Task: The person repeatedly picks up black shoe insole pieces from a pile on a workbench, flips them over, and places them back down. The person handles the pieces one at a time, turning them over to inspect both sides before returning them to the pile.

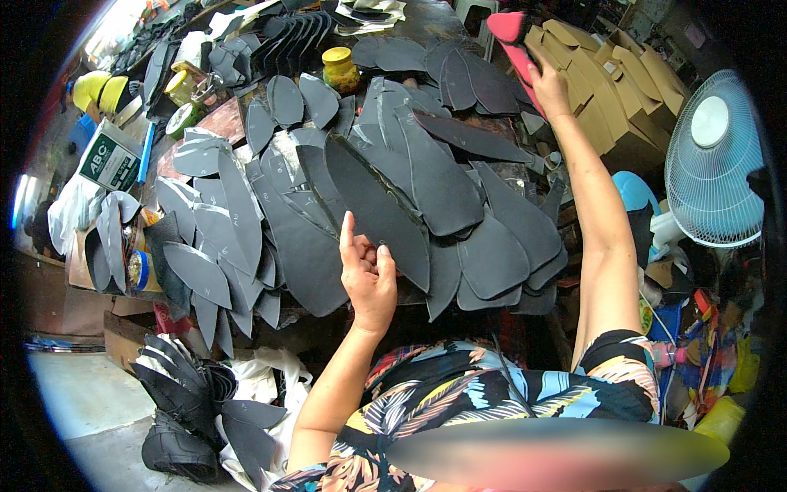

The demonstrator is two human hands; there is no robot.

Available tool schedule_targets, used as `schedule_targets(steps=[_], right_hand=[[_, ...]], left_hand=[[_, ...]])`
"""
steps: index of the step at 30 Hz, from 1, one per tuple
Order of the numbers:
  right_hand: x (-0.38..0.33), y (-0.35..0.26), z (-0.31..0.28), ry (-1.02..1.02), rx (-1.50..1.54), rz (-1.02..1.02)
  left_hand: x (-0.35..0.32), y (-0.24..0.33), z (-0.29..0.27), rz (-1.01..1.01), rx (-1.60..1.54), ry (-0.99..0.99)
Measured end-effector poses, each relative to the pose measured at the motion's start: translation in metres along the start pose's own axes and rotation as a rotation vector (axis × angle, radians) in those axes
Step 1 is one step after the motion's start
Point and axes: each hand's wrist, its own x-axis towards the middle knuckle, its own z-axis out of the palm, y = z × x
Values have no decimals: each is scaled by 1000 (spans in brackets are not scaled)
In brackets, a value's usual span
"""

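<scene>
Above the dark grey foam pieces (447, 176) near the table's front edge is my left hand (369, 283). Its index finger is stretched out, the thumb stands up apart from it, and the other fingers curl in; I see nothing held there. Closest to it lies a long pointed grey piece (373, 201) with a dark seam along one edge. My right arm reaches out to the far right, and my right hand (551, 86) is closed around a long red piece with black parts (515, 51), shaped somewhat like a shoe sole. Its full form is partly covered by the fingers.
A yellow jar (340, 70) stands among the pieces at the back. Cardboard boxes (611, 90) and a white-blue fan (711, 156) are on the right. A green-white can (111, 156) is at the left. Black shoes (176, 447) sit on the floor at lower left.
</scene>
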Motion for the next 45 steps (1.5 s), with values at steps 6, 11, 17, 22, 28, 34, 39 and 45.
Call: schedule_targets(steps=[6,11,17,22,28,34,39,45], right_hand=[[-15,-38,31,-741,-178,-68],[-33,-69,50,-651,-417,-70],[-19,-50,63,-509,-457,-191],[9,22,36,160,39,68],[2,28,-13,151,39,291],[0,-75,-24,52,24,-152],[-35,-176,-32,-198,87,-690],[-87,-239,-19,-398,-238,-915]], left_hand=[[0,0,1,2,8,7],[0,1,1,2,2,10],[0,4,1,-18,1,-5],[-2,4,0,-34,-12,-15],[-1,2,1,-21,3,6],[-1,2,1,7,17,4],[-4,3,1,-26,-36,-26],[-2,4,3,-22,-28,-11]])
